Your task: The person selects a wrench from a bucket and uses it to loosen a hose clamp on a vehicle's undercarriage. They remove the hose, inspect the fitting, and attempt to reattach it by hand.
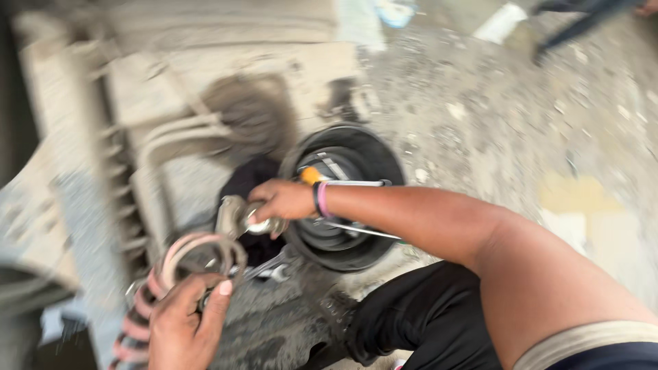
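Note:
The view is motion-blurred. My right hand [282,200], with dark and pink bands on its wrist, grips a shiny metal cylindrical part [240,218] beside the dusty underside of a vehicle [137,137]. Lower left, my left hand [184,323] is closed around the top of a reddish coil spring [134,327], whose upper ring [202,248] curves just below the metal part. A wrench [273,268] lies on the dirty ground between the two hands.
A round black tub [373,154] holding tools, one with an orange handle [310,175], sits under my right wrist. My knee in black trousers [425,315] is at the bottom. Gravelly ground [493,116] spreads right; another person's legs [582,20] are at the top right.

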